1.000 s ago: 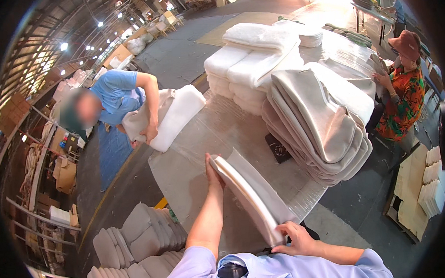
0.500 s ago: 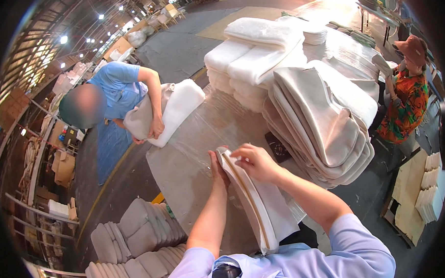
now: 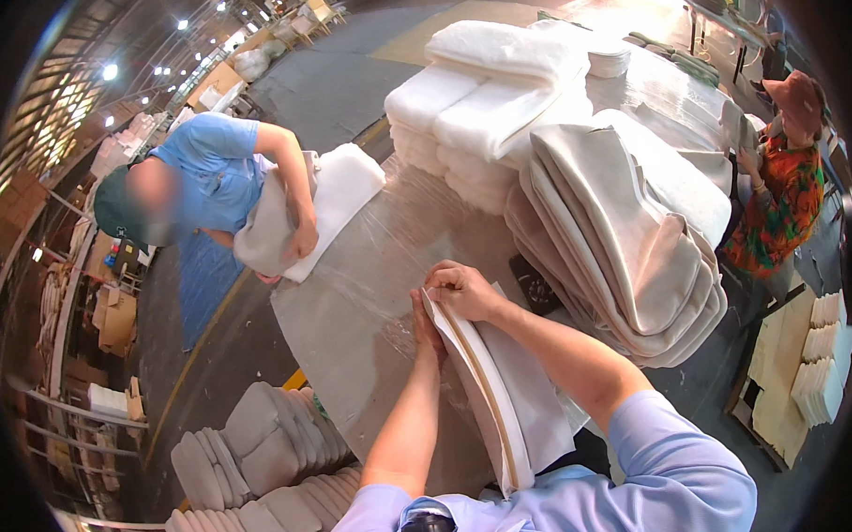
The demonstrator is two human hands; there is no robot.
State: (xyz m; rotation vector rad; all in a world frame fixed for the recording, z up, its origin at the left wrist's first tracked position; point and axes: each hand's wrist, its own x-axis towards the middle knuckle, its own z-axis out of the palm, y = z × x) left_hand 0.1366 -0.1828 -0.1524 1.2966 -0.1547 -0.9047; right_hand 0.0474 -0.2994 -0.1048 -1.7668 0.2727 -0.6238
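A long cushion in a pale grey cover stands on edge in front of me, its near end against my shirt. Along its upturned edge runs a tan zip strip between white borders. At the far end my left hand holds the cushion's left side, fingers partly hidden behind it. My right hand pinches the cover at the same far corner, close to the left fingertips. Whether a zip slider lies between those fingers cannot be made out.
The plastic-covered table lies beneath. Grey covers are piled right, white padding behind. A co-worker in blue handles a cushion at left; another person sits right. Finished-looking grey cushions are stacked lower left.
My right hand has shifted slightly left and away from me, closing its fingers on the far corner of the cover. The left hand stays on the cushion's side.
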